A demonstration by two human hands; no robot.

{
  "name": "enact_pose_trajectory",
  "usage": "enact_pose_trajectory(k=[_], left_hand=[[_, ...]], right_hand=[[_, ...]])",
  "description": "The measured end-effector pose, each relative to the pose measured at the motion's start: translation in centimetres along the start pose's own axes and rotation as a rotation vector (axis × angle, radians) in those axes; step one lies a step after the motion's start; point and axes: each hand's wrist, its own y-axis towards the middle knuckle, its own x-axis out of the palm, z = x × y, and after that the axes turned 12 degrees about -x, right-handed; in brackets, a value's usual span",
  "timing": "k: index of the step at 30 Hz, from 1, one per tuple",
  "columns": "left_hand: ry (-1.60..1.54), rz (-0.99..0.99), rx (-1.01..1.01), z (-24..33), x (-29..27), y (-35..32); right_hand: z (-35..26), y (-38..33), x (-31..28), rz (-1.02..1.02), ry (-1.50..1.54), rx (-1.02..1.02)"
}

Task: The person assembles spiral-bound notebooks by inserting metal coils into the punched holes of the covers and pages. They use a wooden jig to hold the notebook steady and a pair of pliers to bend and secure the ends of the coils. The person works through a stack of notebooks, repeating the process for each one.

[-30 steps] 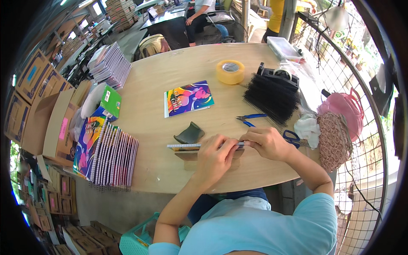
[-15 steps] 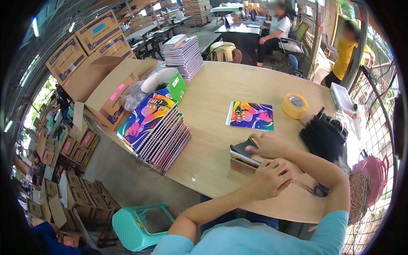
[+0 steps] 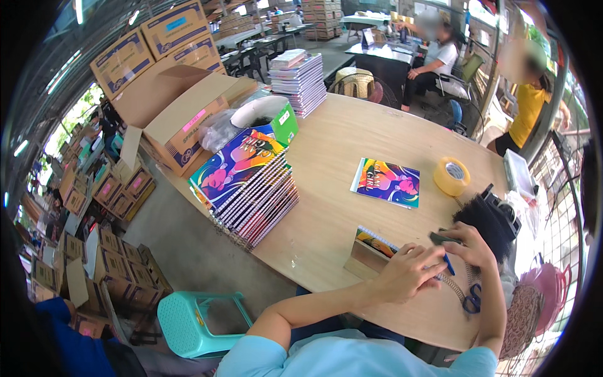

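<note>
My right hand (image 3: 472,244) grips a small dark object (image 3: 443,239) whose kind I cannot make out. A thin blue piece (image 3: 448,264) shows just below it, between my two hands. Close by on the left, my left hand (image 3: 409,271) has its fingers bent and bunched; what they hold, if anything, is hidden. Beside it, a notebook (image 3: 375,240) with a colourful cover stands on edge against a small wooden block (image 3: 363,265). A loose wire coil (image 3: 452,288) lies by my left fingertips, near dark blue-handled scissors (image 3: 472,299).
One notebook (image 3: 387,182) lies flat on the table (image 3: 326,207). Spiral notebooks are stacked (image 3: 251,182) at left, before a green box (image 3: 286,125) and open carton (image 3: 182,129). Clear tape (image 3: 451,176) and black coils (image 3: 487,220) are at right; a teal stool (image 3: 191,323) stands lower left.
My right hand has moved right, off the top of the standing notebook, carrying the dark object with it. The blue piece has come into sight. My left hand stays close to the notebook.
</note>
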Motion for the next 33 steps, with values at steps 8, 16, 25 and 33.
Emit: enact_pose_trajectory(k=[8, 16, 25, 33], left_hand=[[-0.028, -0.027, -0.111, -1.4, -0.3, -1.0], [0.05, 0.044, -0.157, -2.1, -0.4, -1.7], [0.15, 0.106, -0.342, -3.2, -2.8, -2.8], [-0.002, 0.205, -0.276, -5.1, -3.4, -2.4]], right_hand=[[-0.2, -3.6, 1.0, 0.047, 0.565, -0.135], [-0.6, -0.9, 2.0, -0.082, 0.198, -0.089], [0.7, -0.3, 2.5, -0.027, 0.311, -0.091], [-2.5, 1.1, 2.1, -0.152, 0.468, -0.244]])
